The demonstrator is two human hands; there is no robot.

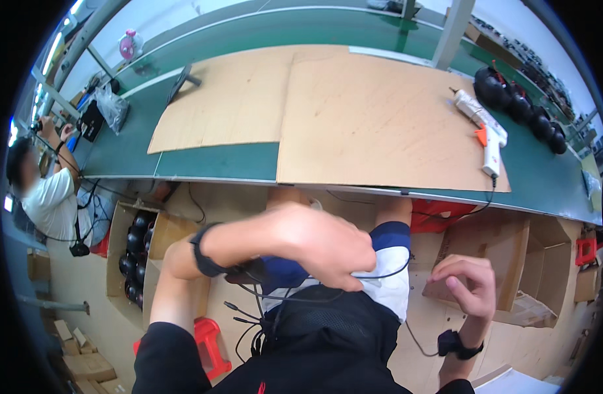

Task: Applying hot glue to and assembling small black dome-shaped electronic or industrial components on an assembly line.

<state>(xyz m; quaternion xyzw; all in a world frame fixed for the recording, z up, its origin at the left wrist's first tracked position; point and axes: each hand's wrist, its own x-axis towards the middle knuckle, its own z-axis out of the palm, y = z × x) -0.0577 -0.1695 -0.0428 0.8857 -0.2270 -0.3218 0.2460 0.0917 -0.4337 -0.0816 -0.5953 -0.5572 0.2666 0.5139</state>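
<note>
My left hand (328,248) reaches across my lap, slightly smeared by motion, its fingers bent down and drawn together. A thin black cable (392,274) passes right by its fingertips, but whether they pinch it or something else is hidden. Beneath lies a black mesh-like fabric (321,318) at my waist, over white and blue shorts (392,253). Loose cable ends with plugs (239,312) hang to the left of it. Raised off to the right, my right hand (469,285) has loosely curled fingers apart from the thumb, with nothing visible in it. Both wrists wear black bands.
Before me is a green workbench (216,161) with brown cardboard sheets (367,125). A white glue gun (491,151) and several black round shells (521,108) sit right. Cardboard boxes (544,262) flank me; the left box (121,230) holds black balls. A person (55,203) works at far left.
</note>
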